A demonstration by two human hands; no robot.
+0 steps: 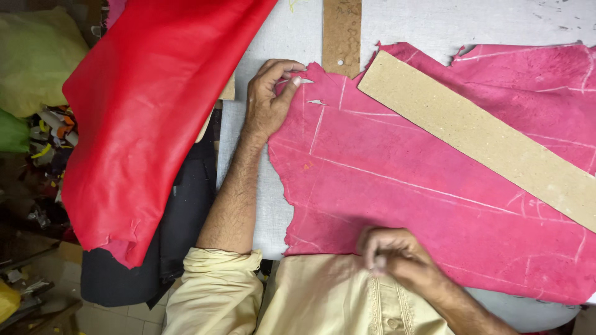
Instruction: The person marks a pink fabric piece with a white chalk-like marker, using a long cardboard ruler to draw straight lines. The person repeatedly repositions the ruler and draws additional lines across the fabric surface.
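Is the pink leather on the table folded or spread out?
Spread out: the pink leather lies flat on the table, chalk lines showing, a cardboard strip across it.

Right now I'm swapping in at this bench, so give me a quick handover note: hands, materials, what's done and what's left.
Left hand pinches the far corner of the pink hide.
Right hand rests closed on the hide's near edge; whether it holds anything, I can't tell.
Cardboard strip lies diagonally on the hide; red hide hangs at left.
Done: white lines marked.
Left: no cuts along them yet.
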